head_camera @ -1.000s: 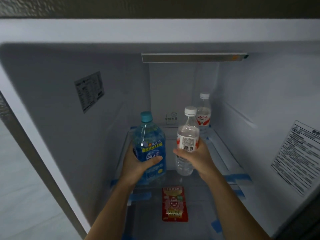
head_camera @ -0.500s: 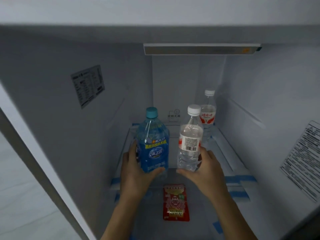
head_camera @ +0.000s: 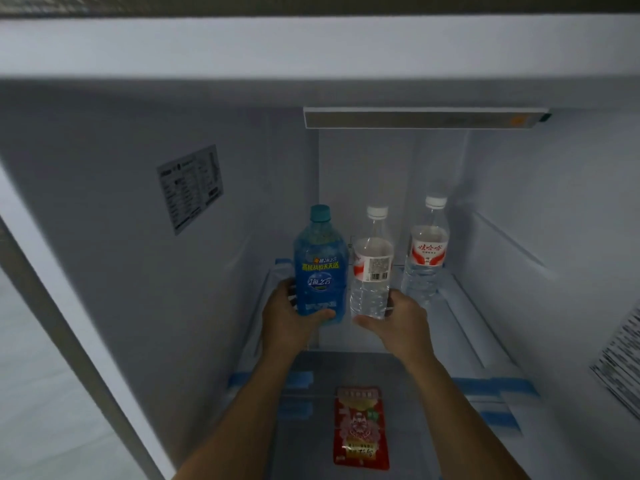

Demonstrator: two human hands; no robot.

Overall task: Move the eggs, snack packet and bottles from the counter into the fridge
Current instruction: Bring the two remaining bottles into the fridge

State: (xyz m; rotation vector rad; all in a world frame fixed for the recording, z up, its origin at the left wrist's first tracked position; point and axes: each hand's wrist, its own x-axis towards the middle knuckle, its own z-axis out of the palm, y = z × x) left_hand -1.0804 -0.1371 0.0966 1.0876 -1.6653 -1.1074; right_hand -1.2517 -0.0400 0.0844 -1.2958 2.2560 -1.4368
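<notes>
Both my arms reach into the open fridge. My left hand (head_camera: 289,318) grips the lower part of a blue bottle (head_camera: 320,268) with a teal cap, upright over the shelf's rear. My right hand (head_camera: 398,318) holds the base of a clear water bottle (head_camera: 372,268) with a white cap and red-white label, right beside the blue one. A second clear water bottle (head_camera: 426,251) stands alone at the back right. A red snack packet (head_camera: 360,427) lies flat on the glass shelf (head_camera: 433,410) near the front, between my forearms. No eggs are in view.
The fridge's left wall carries a label sticker (head_camera: 190,188), the right wall another (head_camera: 620,368). A light bar (head_camera: 422,117) hangs under the ceiling. Blue tape strips mark the shelf edges. The pale floor shows at far left outside the cabinet.
Both hands have carried their bottles deeper into the fridge, towards the back of the shelf. The two held bottles now stand nearly level with the rear water bottle.
</notes>
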